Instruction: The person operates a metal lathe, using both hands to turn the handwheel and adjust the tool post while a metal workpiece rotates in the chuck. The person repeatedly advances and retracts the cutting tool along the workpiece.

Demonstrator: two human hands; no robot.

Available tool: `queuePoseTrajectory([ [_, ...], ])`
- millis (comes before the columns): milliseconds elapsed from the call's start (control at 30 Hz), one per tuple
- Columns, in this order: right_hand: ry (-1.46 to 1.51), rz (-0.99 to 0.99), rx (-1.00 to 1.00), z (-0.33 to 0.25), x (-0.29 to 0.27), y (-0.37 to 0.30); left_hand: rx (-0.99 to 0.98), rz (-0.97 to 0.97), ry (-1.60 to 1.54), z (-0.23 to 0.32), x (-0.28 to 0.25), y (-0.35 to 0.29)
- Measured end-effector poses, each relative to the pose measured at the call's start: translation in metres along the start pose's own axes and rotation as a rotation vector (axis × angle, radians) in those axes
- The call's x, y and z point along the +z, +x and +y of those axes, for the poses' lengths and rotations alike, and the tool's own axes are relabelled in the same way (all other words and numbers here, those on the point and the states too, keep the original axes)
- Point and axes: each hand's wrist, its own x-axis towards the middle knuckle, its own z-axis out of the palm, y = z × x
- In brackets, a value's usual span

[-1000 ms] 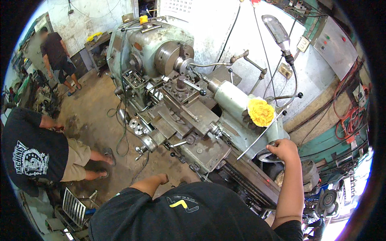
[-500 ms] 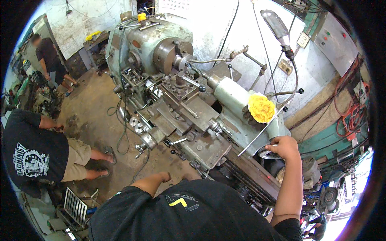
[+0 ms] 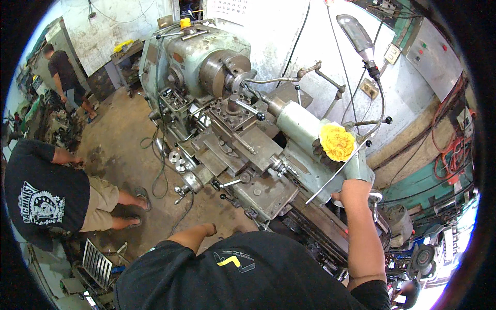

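My right hand [image 3: 355, 192] is closed on the handwheel [image 3: 378, 196] at the right end of the lathe's pale green tailstock [image 3: 298, 120]. The handwheel's rim shows on both sides of the hand. My left hand [image 3: 209, 229] hangs in front of my body, away from the machine; its fingers are hidden. From the tailstock a drill bit [image 3: 251, 92] points at the round metal workpiece [image 3: 236, 82] in the chuck [image 3: 216, 71]. Below them sits the tool post [image 3: 233, 107]. A crumpled yellow cloth [image 3: 338, 143] and a thin pale rod [image 3: 336, 175] lie on the tailstock.
A bent pipe [image 3: 274, 80] reaches toward the workpiece, and a lamp [image 3: 356, 39] hangs above the tailstock. A person in a black shirt [image 3: 46, 196] stands at left; another person [image 3: 64, 75] is farther back. A cable [image 3: 161, 175] trails on the floor.
My right hand has shifted round the handwheel, up and slightly left, with the forearm now more upright. My left hand stays about where it was.
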Motion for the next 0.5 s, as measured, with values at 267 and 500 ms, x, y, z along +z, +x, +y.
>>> queuePoseTrajectory([
  [267,-0.318,-0.062,-0.008,-0.045,0.048,0.025,-0.110,0.022,-0.245,0.026,-0.026,-0.006],
  [500,0.264,0.277,-0.073,-0.016,0.002,-0.021,-0.123,0.114,-0.243,0.035,-0.036,-0.010],
])
